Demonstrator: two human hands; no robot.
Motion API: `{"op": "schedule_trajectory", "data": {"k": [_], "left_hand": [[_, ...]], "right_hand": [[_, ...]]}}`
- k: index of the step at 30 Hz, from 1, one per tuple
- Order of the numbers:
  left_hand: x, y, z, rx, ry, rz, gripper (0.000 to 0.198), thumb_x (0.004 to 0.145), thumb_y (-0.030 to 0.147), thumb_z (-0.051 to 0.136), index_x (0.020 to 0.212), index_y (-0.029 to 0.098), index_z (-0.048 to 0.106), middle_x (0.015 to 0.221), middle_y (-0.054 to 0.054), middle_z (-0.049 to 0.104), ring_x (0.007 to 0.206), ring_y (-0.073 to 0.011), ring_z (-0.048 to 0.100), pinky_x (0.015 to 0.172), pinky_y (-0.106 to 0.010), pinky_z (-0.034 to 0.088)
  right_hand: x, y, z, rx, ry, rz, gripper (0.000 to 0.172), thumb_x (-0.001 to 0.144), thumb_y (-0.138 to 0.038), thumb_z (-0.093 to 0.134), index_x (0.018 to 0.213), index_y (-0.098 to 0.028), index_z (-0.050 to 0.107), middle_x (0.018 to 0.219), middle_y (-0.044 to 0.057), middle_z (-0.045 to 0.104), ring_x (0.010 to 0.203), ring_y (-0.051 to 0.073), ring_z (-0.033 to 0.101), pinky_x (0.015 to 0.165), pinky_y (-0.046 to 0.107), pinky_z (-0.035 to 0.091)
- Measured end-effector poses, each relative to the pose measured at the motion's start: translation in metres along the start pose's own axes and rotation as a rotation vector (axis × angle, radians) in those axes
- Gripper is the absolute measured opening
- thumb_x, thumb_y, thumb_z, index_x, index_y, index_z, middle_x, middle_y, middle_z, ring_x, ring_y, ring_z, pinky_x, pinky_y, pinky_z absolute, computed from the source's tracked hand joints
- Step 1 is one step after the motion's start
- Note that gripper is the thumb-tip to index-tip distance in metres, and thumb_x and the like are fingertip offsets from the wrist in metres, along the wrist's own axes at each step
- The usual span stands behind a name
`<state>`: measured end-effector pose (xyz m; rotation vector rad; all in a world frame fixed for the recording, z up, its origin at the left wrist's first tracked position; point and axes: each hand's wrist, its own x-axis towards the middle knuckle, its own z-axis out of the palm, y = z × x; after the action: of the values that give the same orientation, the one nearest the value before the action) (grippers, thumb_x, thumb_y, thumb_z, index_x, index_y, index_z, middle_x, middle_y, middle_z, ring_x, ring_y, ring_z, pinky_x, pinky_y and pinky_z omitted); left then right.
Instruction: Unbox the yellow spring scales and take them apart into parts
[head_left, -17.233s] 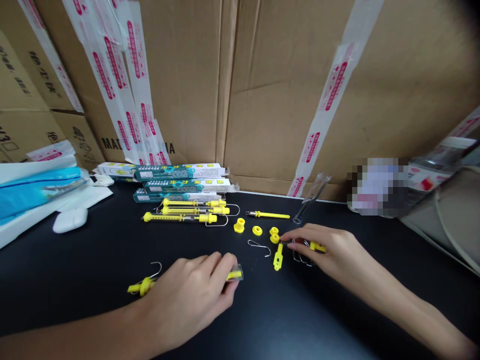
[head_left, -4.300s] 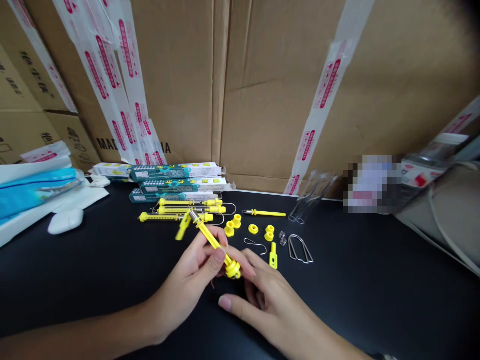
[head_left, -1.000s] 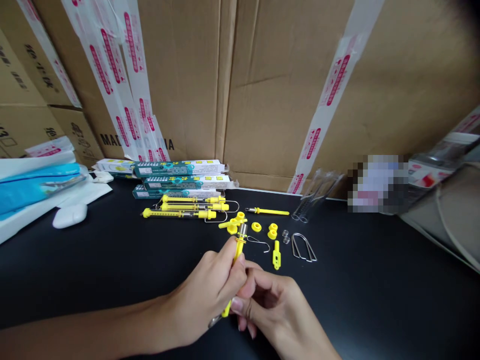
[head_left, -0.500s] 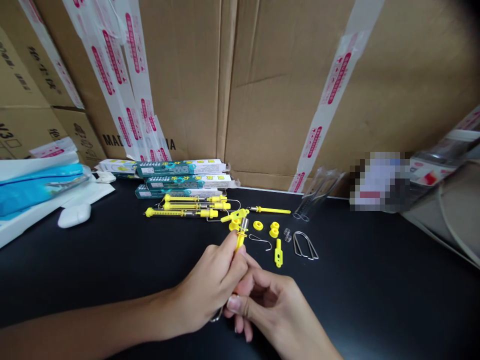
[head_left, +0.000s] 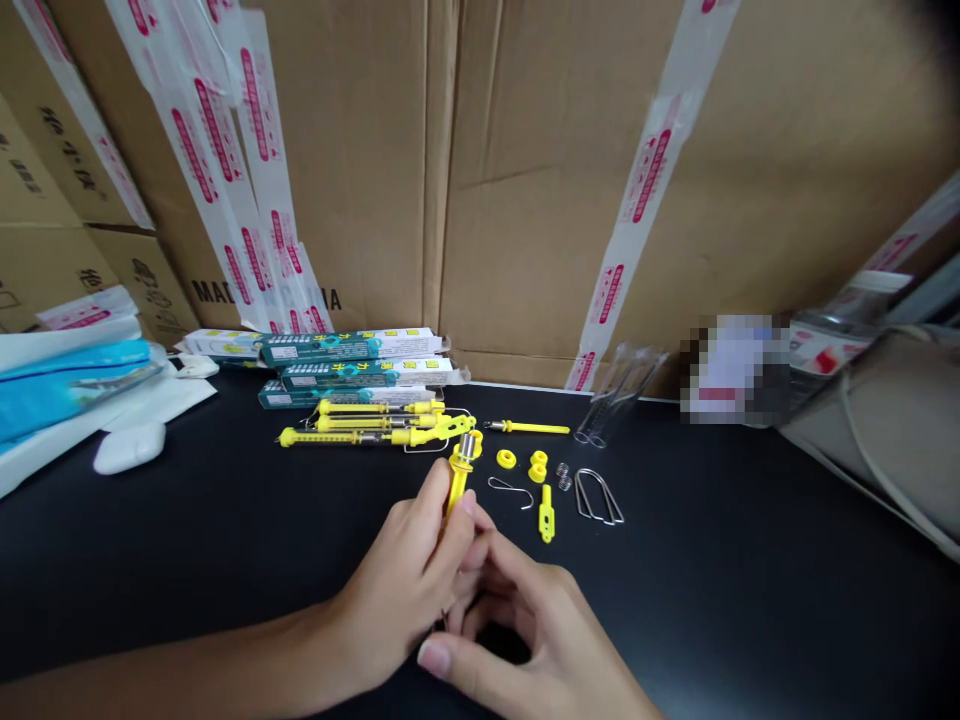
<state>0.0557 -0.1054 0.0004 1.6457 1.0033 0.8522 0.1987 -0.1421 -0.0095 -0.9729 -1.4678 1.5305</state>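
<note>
Taped cardboard cartons [head_left: 540,200] rise behind a black worktop [head_left: 712,600], with green-and-white boxes [head_left: 352,362] stacked at their foot and two or three yellow spring scales [head_left: 352,428] lying in front. The left hand [head_left: 401,590] holds another yellow spring scale [head_left: 457,482] nearly upright above the worktop, its fingers [head_left: 431,505] closed on the barrel below the metal collar, a close grip that looks steady for fine work. The right hand [head_left: 525,630] curls beneath; whether it touches the hidden lower end, I cannot tell. Nearby lie a wire hook [head_left: 510,490], a yellow tab [head_left: 546,515], yellow rings [head_left: 537,466] and a small coil spring [head_left: 563,477]
</note>
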Motion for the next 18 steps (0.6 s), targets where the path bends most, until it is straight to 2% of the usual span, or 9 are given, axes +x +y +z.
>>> {"op": "schedule_trajectory", "data": {"k": [4, 7, 9, 14, 18], "left_hand": [[-0.003, 0.006, -0.003, 0.071, 0.060, 0.050, 0.028, 0.103, 0.045, 0.037, 0.090, 0.022, 0.049, 0.074, 0.001, 0.065, 0.058, -0.0124, 0.060, 0.053, -0.022, 0.047], [-0.003, 0.006, -0.004, 0.047, 0.099, 0.021, 0.034, 0.102, 0.049, 0.037, 0.089, 0.022, 0.052, 0.074, 0.000, 0.066, 0.062, -0.0139, 0.063, 0.060, -0.024, 0.050], [-0.002, 0.003, -0.005, 0.021, 0.135, -0.006, 0.037, 0.101, 0.052, 0.040, 0.088, 0.021, 0.053, 0.073, 0.000, 0.064, 0.063, -0.0141, 0.062, 0.062, -0.025, 0.051], [0.001, -0.002, -0.005, -0.156, 0.096, -0.060, 0.043, 0.098, 0.062, 0.043, 0.085, 0.021, 0.051, 0.069, 0.002, 0.061, 0.056, -0.0124, 0.057, 0.052, -0.022, 0.050], [-0.002, 0.001, -0.004, -0.227, 0.074, -0.062, 0.049, 0.094, 0.067, 0.044, 0.078, 0.021, 0.047, 0.061, 0.005, 0.055, 0.047, -0.0097, 0.051, 0.044, -0.019, 0.045]], "right_hand": [[-0.001, 0.003, -0.001, 0.041, -0.062, 0.050, 0.052, 0.083, -0.042, 0.076, 0.125, -0.015, 0.063, 0.078, 0.001, 0.064, 0.066, 0.013, 0.060, 0.066, 0.028, 0.056], [-0.003, 0.007, -0.003, 0.094, -0.026, 0.065, 0.058, 0.089, -0.053, 0.066, 0.133, -0.017, 0.055, 0.079, 0.002, 0.067, 0.059, 0.011, 0.059, 0.057, 0.025, 0.053], [-0.005, 0.010, -0.006, 0.154, 0.021, 0.053, 0.055, 0.092, -0.055, 0.063, 0.132, -0.020, 0.050, 0.079, 0.002, 0.069, 0.056, 0.010, 0.059, 0.053, 0.023, 0.050], [-0.006, 0.006, -0.016, 0.343, 0.030, 0.097, 0.041, 0.090, -0.052, 0.067, 0.108, -0.020, 0.048, 0.071, 0.002, 0.070, 0.052, 0.010, 0.059, 0.048, 0.020, 0.043], [-0.005, -0.003, -0.022, 0.327, 0.137, 0.158, 0.032, 0.091, -0.046, 0.067, 0.103, -0.019, 0.053, 0.068, -0.001, 0.067, 0.053, 0.008, 0.055, 0.049, 0.017, 0.040]]}}
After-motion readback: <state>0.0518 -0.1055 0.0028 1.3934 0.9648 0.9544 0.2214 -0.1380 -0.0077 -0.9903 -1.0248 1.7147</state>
